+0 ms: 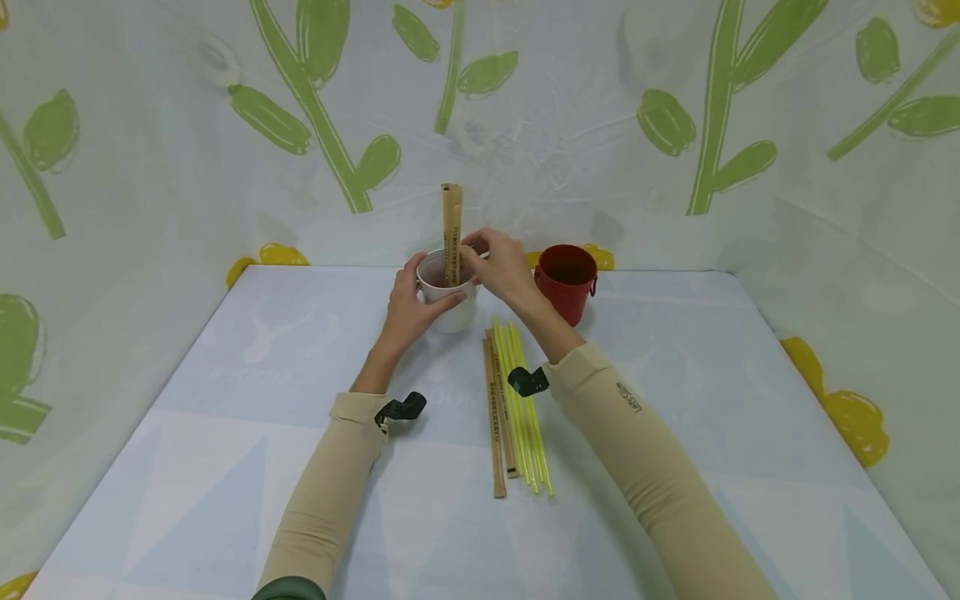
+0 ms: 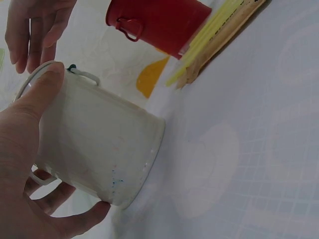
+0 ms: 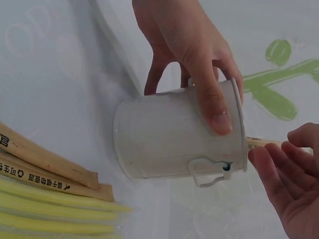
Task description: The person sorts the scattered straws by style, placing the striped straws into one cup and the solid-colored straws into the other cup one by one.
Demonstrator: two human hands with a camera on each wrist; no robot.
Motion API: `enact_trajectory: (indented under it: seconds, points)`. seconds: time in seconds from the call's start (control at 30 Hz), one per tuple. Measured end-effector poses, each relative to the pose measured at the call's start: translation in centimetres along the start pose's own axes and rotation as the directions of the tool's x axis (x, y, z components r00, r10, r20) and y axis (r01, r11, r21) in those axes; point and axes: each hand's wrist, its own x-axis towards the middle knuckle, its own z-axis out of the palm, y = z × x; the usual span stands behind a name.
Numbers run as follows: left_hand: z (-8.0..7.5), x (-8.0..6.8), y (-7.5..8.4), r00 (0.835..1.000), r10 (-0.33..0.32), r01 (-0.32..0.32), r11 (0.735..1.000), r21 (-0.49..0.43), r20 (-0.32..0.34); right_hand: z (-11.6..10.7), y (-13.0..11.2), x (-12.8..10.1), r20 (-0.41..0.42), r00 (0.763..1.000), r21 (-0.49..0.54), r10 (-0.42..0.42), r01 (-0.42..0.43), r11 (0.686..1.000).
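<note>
Here the left hand (image 1: 408,310) grips the white cup (image 1: 448,302), thumb on its rim. The right hand (image 1: 501,265) pinches a paper-wrapped stick (image 1: 451,233) standing in it. The red bucket (image 1: 566,280) sits right, yellow straws (image 1: 522,404) nearer.

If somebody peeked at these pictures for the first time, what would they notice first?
Probably the two hands meeting at the white bucket in the middle of the table: the left hand grips its side while the right hand is at a brown paper-wrapped stick standing up in it. Next, the red bucket just right of it, and the yellow straws with more brown wrapped sticks lying between the sleeves.
</note>
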Motion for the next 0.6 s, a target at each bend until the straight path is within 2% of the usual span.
enact_trajectory:
  seconds: [0.3,0.6]
  points:
    - [0.0,0.1,-0.3,1.0,-0.005,0.005,1.0,0.009,-0.006,-1.1,0.0,-0.9,0.011,0.999,0.029,-0.051,0.05,0.998]
    - [0.2,0.0,-0.1,1.0,-0.002,0.002,1.0,0.012,-0.007,-1.9,0.0,-2.6,0.072,0.995,0.027,-0.071,0.069,0.997]
